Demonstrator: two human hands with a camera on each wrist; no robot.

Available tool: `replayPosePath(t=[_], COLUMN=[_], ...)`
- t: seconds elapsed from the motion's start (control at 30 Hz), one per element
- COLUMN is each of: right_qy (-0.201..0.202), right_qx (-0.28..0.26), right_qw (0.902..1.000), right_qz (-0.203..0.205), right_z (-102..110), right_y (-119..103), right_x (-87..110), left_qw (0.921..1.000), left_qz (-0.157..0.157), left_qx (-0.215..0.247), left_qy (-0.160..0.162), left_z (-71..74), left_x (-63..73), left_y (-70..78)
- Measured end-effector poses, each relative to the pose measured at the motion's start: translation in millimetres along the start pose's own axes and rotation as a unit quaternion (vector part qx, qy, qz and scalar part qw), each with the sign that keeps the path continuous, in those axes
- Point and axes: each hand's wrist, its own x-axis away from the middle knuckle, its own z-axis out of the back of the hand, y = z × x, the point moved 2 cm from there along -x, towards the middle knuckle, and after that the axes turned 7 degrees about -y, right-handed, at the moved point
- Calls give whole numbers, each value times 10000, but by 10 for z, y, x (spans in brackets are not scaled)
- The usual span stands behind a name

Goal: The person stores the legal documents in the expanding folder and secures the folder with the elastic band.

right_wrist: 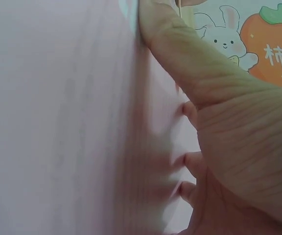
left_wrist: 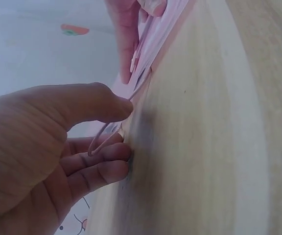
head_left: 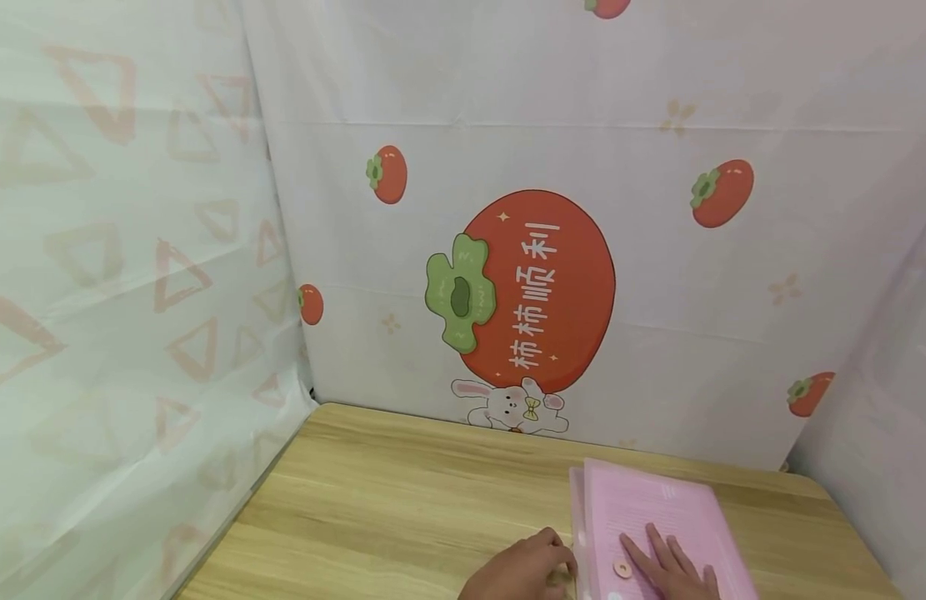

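Observation:
A pink translucent document folder (head_left: 643,492) lies on the wooden table, with a round button (head_left: 623,568) on its front. My right hand (head_left: 674,573) rests on the folder with its fingers spread, right of the button. At the folder's left edge, my left hand (head_left: 521,570) bends its fingers round a thin cord. In the left wrist view, this cord (left_wrist: 101,140) runs from the folder to the thumb and loops down over the fingers. Up close in the right wrist view, the folder's pale surface (right_wrist: 58,107) fills the left side, beside my right thumb.
The wood-grain table (head_left: 372,500) stretches left of the folder. Behind it hangs a white cloth (head_left: 342,242) printed with persimmons and a rabbit. Another cloth (head_left: 132,333) with triangle shapes closes the left side, and pale cloth (head_left: 883,400) hangs at the right.

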Motion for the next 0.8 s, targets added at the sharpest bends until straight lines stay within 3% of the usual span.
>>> replayPosePath(t=[0.13,0.37,0.53,0.8], right_qy=[36,89,316,552], right_qx=[22,126,42,-260], right_qw=[10000,9999,9993,9977], right_qz=[27,38,173,293], right_z=[3,-9,-15,-33], right_y=[2,22,34,27], right_x=[0,5,30,48], left_qw=[9998,9984,9978,9967], left_qz=[-7,-378,-632,-431], left_qx=[158,354,201,527], left_qy=[-104,-225,63,451], left_z=[12,35,26,-13], left_x=[-13,-30,-80,-156], left_y=[-4,-11,-17,54])
